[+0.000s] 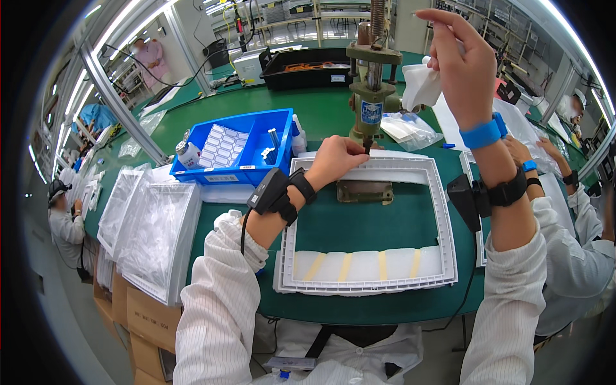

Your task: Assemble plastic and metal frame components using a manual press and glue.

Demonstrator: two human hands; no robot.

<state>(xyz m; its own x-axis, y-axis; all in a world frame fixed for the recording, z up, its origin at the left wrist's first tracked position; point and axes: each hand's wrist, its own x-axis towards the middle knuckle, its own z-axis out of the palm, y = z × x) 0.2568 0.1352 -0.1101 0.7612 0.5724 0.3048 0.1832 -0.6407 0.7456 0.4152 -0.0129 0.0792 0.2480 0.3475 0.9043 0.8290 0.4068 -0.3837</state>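
A green hand press (371, 96) stands at the far side of a white rectangular plastic frame (447, 237). My left hand (337, 160) rests at the frame's far edge, thumb and fingers pinched together close beside the press's dark tip. Whatever lies between those fingertips is too small or hidden to make out. Raised to the right of the press, my right hand (467, 70) has its fingers curled at the top of a white-wrapped handle (421, 85), the index finger stretched out. White foam strips (366, 264) with yellow tape lie along the frame's near side.
A blue bin (237, 174) holds label sheets, a bottle and small white parts. Bagged frames (160, 237) are stacked at the left. A black tray (305, 69) stands behind. Plastic bags (410, 128) lie right of the press. A co-worker's arms (558, 237) are close on the right.
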